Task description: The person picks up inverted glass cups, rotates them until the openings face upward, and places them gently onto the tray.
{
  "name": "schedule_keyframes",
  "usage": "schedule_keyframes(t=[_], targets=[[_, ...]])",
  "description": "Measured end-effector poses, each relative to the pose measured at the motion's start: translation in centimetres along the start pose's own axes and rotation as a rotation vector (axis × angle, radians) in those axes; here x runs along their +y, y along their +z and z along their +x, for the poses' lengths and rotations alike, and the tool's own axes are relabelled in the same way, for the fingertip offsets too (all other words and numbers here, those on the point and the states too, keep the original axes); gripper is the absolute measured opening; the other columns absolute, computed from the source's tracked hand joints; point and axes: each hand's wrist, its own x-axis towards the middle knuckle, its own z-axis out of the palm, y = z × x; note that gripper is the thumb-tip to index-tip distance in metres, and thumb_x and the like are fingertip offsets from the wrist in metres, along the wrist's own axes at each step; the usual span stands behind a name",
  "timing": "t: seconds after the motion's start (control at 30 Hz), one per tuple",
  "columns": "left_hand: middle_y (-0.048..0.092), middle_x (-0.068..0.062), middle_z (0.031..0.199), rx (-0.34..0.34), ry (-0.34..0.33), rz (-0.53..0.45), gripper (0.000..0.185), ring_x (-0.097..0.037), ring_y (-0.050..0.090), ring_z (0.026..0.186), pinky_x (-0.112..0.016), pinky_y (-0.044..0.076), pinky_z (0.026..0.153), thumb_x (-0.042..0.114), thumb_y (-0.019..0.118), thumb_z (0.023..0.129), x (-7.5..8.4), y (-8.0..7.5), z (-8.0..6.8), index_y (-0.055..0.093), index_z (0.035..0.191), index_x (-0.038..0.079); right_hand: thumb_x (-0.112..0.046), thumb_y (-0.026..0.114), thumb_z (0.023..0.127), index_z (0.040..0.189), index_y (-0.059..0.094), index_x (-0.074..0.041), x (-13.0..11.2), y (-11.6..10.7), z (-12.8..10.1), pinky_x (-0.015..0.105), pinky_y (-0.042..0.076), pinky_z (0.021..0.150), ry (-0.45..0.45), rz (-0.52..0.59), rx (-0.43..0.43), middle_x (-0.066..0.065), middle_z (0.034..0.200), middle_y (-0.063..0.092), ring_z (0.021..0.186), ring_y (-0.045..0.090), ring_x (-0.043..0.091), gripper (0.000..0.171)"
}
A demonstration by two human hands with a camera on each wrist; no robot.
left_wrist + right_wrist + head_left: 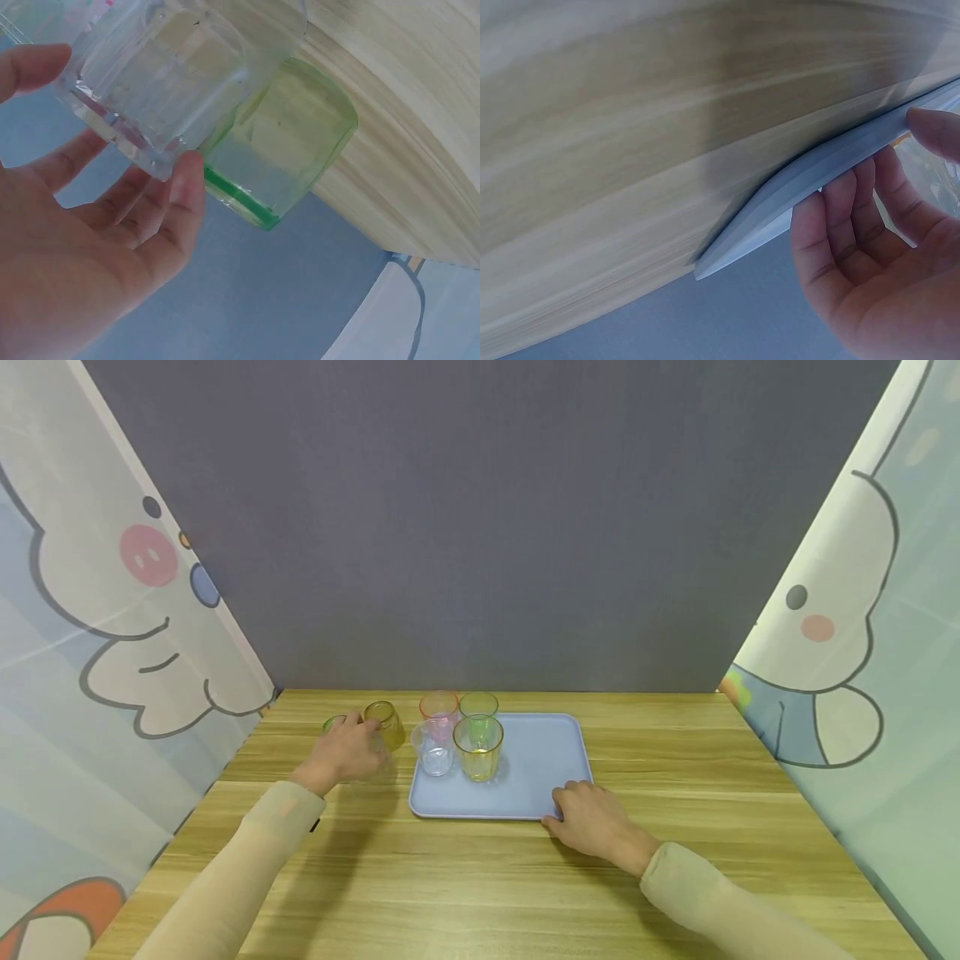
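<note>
Pale wood-grain covers the desk (480, 877), which sits in a booth with a grey-violet back wall (487, 518) and cartoon-printed curtains (82, 635) hanging on both sides. Near the middle of the desk lies a light blue rectangular plastic tray (540, 760) with rounded corners. On its left part stand four upright tumblers close together: a pink translucent tumbler (438, 707) and a green translucent tumbler (478, 708) at the back, a clear colourless tumbler (432, 748) and a yellow translucent tumbler (477, 748) in front. Left of the tray, off its edge, the left hand (348, 750) is wrapped about a clear ribbed glass (161, 75); in the left wrist view the fingers (184, 202) curl round its thick base, and the hand hides most of this glass from the head view. Just beside that hand, an amber translucent tumbler (386, 723) leans tilted, and a second green cup (289, 146) stands on the desk behind the hand, close to the held glass. The right hand (592, 818) rests at the tray's near right corner; the right wrist view shows its fingers (840, 225) loosely curled under the raised rim and the thumb on top, lightly gripping the edge. Beige sleeves (247, 868) cover both forearms.
</note>
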Motion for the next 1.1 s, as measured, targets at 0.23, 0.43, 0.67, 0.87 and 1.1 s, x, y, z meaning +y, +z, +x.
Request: schedule_keyframes(t=[0.23, 0.43, 0.67, 0.87, 1.1], targets=[[0.047, -0.030, 0.138, -0.018, 0.009, -0.033, 0.057, -0.050, 0.049, 0.119, -0.068, 0.049, 0.086, 0.031, 0.061, 0.092, -0.27, 0.02, 0.00, 0.054, 0.143, 0.005, -0.031, 0.079, 0.087, 0.066, 0.055, -0.018, 0.00, -0.07, -0.03, 0.036, 0.048, 0.054, -0.004, 0.009, 0.006, -0.006, 0.065, 0.050, 0.060, 0.050, 0.014, 0.034], [0.046, -0.028, 0.141, -0.027, 0.018, -0.031, 0.052, -0.051, 0.047, 0.123, -0.069, 0.049, 0.085, 0.031, 0.059, 0.095, -0.39, 0.13, -0.02, 0.056, 0.141, 0.007, -0.030, 0.079, 0.087, 0.066, 0.055, -0.017, -0.04, -0.16, -0.13, 0.036, 0.048, 0.054, -0.007, 0.011, 0.001, -0.005, 0.065, 0.051, 0.060, 0.051, 0.014, 0.034], [0.048, -0.026, 0.140, -0.006, 0.026, -0.041, 0.050, -0.051, 0.046, 0.125, -0.069, 0.047, 0.088, 0.030, 0.062, 0.095, -0.50, 0.29, 0.02, 0.057, 0.139, 0.007, -0.030, 0.079, 0.087, 0.066, 0.055, -0.017, -0.11, -0.30, -0.12, 0.036, 0.048, 0.054, -0.009, 0.009, 0.003, -0.004, 0.065, 0.051, 0.060, 0.051, 0.015, 0.034], [0.049, -0.026, 0.140, 0.002, 0.029, -0.054, 0.051, -0.050, 0.047, 0.123, -0.069, 0.048, 0.087, 0.030, 0.065, 0.093, -0.62, 0.36, 0.00, 0.058, 0.138, 0.006, -0.030, 0.079, 0.087, 0.067, 0.055, -0.017, -0.10, -0.29, -0.11, 0.035, 0.047, 0.054, -0.013, 0.008, 0.007, -0.005, 0.065, 0.051, 0.060, 0.050, 0.014, 0.034], [0.048, -0.028, 0.142, 0.018, 0.045, -0.058, 0.055, -0.054, 0.045, 0.126, -0.068, 0.045, 0.094, 0.032, 0.067, 0.091, -0.57, -0.10, -0.06, 0.059, 0.137, 0.004, -0.030, 0.079, 0.087, 0.067, 0.055, -0.016, -0.06, -0.22, -0.09, 0.036, 0.048, 0.054, -0.014, 0.007, 0.012, -0.005, 0.065, 0.051, 0.060, 0.051, 0.014, 0.034]])
